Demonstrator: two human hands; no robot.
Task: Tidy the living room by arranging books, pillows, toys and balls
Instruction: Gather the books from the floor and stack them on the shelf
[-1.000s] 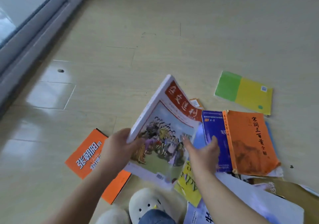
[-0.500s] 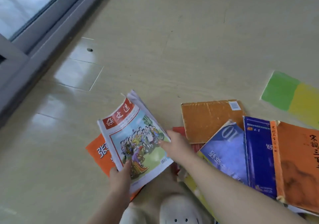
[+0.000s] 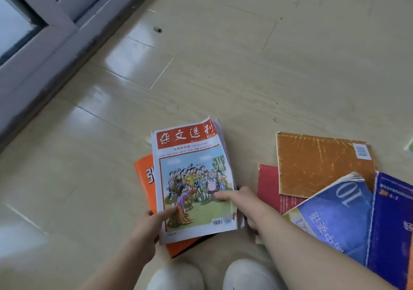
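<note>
So, magazine: the soft paper magazine with a red title band and a cartoon crowd on its cover lies face up over a flat orange paperback book on the pale wood-look floor, just ahead of the person's feet. I cannot tell whether it rests fully on the orange book or is held just above it.
Left hand: the left hand pinches the magazine's near left corner, with the thumb on the cover and the fingers hidden underneath.
Right hand: the right hand holds the right edge, with one finger laid on the cover and the others curled round the edge.
Step in hand: it looks like the start of a pile, with the magazine being squared onto the orange book.
Next move: by my reckoning, line up the edges, let go flat so the floppy pages do not fan or slide, then reach right for another book.
Loose books: off to the right, apart from the pile, a worn brown book overlaps a red book. A blue magazine marked 10 and a dark blue book lie across them, nearer the person.
Round about: white slippers sit at the bottom, and a grey sliding-door frame runs along the upper left.
</note>
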